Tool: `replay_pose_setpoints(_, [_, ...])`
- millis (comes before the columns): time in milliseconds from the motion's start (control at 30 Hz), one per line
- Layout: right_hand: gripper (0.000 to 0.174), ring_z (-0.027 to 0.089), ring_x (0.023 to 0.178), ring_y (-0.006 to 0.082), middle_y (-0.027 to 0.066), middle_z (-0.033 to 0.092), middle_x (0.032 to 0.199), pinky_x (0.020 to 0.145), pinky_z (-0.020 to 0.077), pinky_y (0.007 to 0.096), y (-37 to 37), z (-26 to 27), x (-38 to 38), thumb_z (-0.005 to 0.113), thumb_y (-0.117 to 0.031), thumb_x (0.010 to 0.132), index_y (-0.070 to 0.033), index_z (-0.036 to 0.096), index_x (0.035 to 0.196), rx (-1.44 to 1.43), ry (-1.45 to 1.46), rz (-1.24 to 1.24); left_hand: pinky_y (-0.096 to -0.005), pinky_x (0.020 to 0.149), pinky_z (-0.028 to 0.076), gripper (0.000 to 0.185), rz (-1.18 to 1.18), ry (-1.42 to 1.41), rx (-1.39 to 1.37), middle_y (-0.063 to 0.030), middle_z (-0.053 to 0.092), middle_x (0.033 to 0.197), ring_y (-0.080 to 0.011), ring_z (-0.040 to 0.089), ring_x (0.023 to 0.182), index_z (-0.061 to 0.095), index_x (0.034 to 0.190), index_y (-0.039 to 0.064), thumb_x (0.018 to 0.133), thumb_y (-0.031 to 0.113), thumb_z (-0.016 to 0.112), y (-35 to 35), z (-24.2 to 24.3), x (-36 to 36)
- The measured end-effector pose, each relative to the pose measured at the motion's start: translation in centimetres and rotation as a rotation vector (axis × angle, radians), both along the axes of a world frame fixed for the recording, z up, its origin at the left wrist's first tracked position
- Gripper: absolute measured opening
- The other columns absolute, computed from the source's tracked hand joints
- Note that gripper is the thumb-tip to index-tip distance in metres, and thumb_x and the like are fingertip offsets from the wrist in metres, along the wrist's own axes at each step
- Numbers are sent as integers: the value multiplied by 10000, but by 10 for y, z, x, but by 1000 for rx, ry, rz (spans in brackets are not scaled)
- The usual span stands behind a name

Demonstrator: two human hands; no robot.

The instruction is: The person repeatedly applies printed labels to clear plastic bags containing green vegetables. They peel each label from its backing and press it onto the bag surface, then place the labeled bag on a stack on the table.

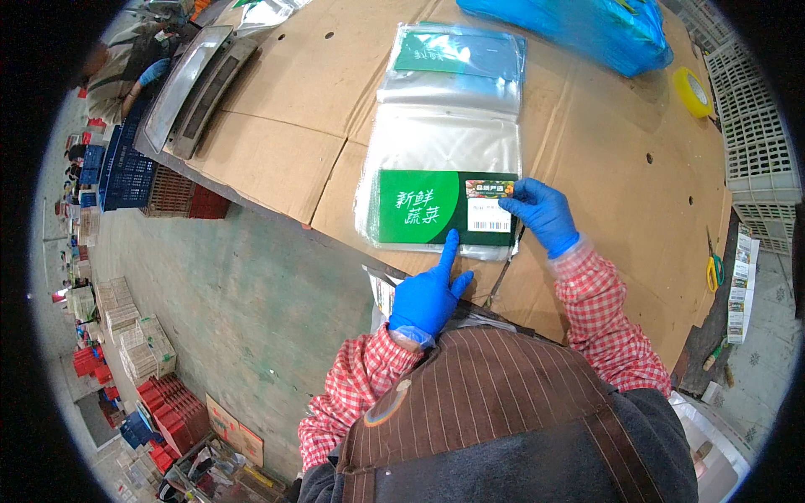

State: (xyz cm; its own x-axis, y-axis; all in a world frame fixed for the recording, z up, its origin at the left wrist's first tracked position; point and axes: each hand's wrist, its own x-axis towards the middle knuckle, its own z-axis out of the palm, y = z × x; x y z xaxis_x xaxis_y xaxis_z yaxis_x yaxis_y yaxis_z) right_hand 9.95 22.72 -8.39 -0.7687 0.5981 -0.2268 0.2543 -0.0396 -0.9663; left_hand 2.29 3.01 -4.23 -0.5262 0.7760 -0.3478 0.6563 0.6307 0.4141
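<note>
A stack of clear plastic produce bags (449,141) with green printed panels lies flat on the cardboard-covered table (604,170). A white barcode label (489,210) with a colourful top strip sits on the dark right part of the nearest panel. My right hand (542,210), in a blue glove, pinches at the label's upper right edge with thumb and finger. Blue-gloved too, my left hand (434,289) points its index finger at the panel's lower edge, left of the label; its thumb stands apart and it holds nothing.
A blue plastic bag (578,31) lies at the far side. On the right are a roll of yellow tape (692,92), scissors (714,270), a strip of labels (742,283) and white crates (751,113). A metal device (195,94) stands at the left edge, near a co-worker's gloved hand (153,72).
</note>
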Motion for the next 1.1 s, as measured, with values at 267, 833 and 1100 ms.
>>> replay_pose_setpoints(267, [223,581,674,204,131,589,757,611,449,283,-9,1,-2,640,-179,692,-19,576,834,334,-74,-52,-366,403,418,592,-20,71,55,-115,556,571,-276,538,451,215,1301,243,795,353,501,6,1,-1])
replay_pose_setpoints(833, [359,573,715,239,93,568,826,647,463,322,14,53,11,649,-312,674,-82,525,921,579,-414,225,-366,426,427,559,-90,70,45,-128,565,593,-281,556,496,219,1296,274,807,314,488,11,-6,-8])
replay_pose_setpoints(1100, [211,516,883,248,114,525,917,767,425,316,19,-11,29,666,-112,636,-67,604,832,539,252,256,-288,481,429,550,-23,-219,145,-98,560,555,-147,537,477,354,1255,218,762,171,594,-24,0,-16])
